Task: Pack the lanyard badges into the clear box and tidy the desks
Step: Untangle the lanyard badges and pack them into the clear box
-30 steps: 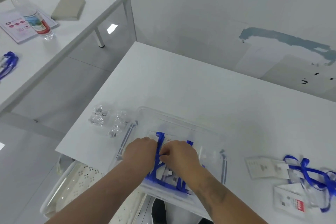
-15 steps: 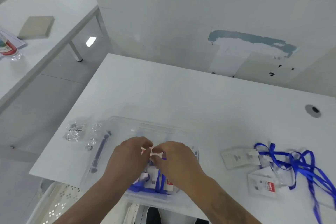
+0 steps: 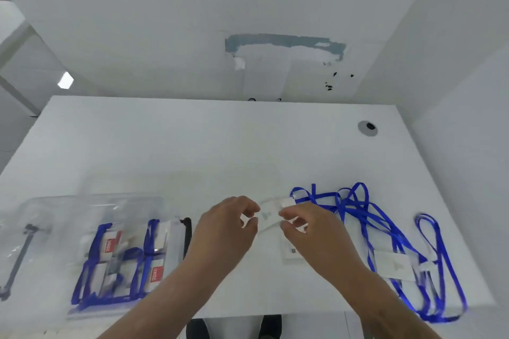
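Blue-strapped badges already in clear box (image 3: 91, 228), now left of hands. Both hands have left box, moved right: left hand (image 3: 228, 231) and right hand (image 3: 308, 228) close together, fingers curled, reaching loose badge (image 3: 271, 210) on counter (image 3: 192, 146); grip unclear. Lanyard pile (image 3: 385, 234) right awaits packing.

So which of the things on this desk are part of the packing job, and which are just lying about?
Part of the job:
- clear box, badges already inside
- packed badges
- loose badges with blue lanyards
- badge at the fingertips of the left hand and right hand

Just lying about:
- cable port
- wall patch
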`<state>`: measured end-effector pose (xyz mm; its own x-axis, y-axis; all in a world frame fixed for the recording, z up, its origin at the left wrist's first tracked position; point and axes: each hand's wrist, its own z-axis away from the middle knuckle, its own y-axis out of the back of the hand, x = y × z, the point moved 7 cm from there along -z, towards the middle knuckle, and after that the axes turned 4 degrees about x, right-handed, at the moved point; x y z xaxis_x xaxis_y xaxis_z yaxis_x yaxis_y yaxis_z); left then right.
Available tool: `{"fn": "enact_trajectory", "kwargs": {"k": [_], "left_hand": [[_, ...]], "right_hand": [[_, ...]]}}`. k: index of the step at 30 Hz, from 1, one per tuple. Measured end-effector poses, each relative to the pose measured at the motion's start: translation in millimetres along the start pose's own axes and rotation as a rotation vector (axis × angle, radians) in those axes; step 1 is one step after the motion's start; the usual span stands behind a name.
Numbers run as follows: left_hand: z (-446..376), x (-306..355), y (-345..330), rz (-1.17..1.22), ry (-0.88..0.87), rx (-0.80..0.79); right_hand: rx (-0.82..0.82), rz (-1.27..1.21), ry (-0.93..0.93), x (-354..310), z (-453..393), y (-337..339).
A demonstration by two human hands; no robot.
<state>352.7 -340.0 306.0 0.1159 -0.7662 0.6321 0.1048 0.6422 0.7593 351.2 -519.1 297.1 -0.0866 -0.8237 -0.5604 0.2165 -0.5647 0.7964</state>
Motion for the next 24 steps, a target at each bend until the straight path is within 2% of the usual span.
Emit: {"fn": "enact_trajectory", "kwargs": {"k": [6, 12, 18, 24], "left_hand": [[-13.9, 25.5, -106.7, -0.139, -0.047, -0.202], [-22.5, 19.5, -169.6, -0.304, -0.047, -0.322], [-25.7, 8.0, -189.0, -0.411, -0.065, -0.331], [-27.0, -0.4, -169.0, -0.275, 0.014, -0.319]], "right_hand": [[-0.15, 0.234, -0.074, 97.6, -14.0, -13.2], [-0.227, 0.358, -0.032, 137.1, -31.5, -50.7], [-0.257, 0.397, -0.047, 152.7, -35.7, -57.6], [-0.272, 0.275, -0.038, 144.5, -35.0, -19.6]]}}
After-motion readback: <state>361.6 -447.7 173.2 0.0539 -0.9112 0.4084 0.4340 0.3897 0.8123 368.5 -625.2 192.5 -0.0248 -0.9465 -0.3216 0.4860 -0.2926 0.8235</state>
